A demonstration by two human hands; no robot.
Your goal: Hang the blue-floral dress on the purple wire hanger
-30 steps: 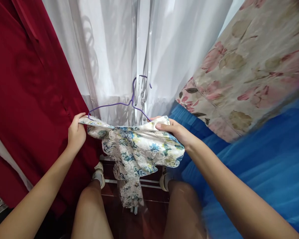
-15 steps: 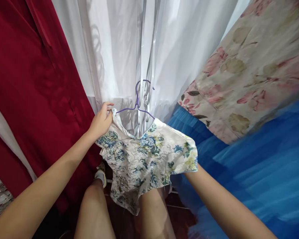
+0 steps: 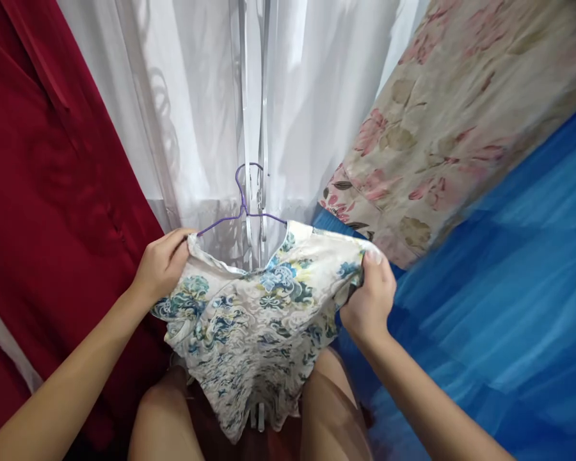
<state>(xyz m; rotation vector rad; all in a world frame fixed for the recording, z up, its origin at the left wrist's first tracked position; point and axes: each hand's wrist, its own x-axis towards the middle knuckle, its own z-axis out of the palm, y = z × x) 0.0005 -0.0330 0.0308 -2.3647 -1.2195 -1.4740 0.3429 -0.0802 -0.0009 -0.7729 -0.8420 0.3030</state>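
A white blouse (image 3: 269, 307) with blue, green and yellow flowers hangs on a purple hanger (image 3: 243, 208), spread between my two hands. My left hand (image 3: 160, 266) pinches the blouse at its left shoulder, by the hanger's end. On the other side my right hand (image 3: 372, 294) is closed round the end of the right sleeve, thumb on top. The hanger's hook stands up in front of white ribbons and is not in either hand. The lower hem drops towards my knees.
White curtain-like fabric (image 3: 192, 115) with hanging ribbons (image 3: 253, 83) fills the back. Red cloth (image 3: 43, 192) hangs at the left. A beige floral cloth (image 3: 441, 128) and blue layered fabric (image 3: 484, 307) are on the right. My legs (image 3: 163, 416) are below.
My right hand, earlier hidden behind the blouse, now shows gripping the sleeve end. The blouse is stretched wider, and the view has shifted so the hanger sits further left.
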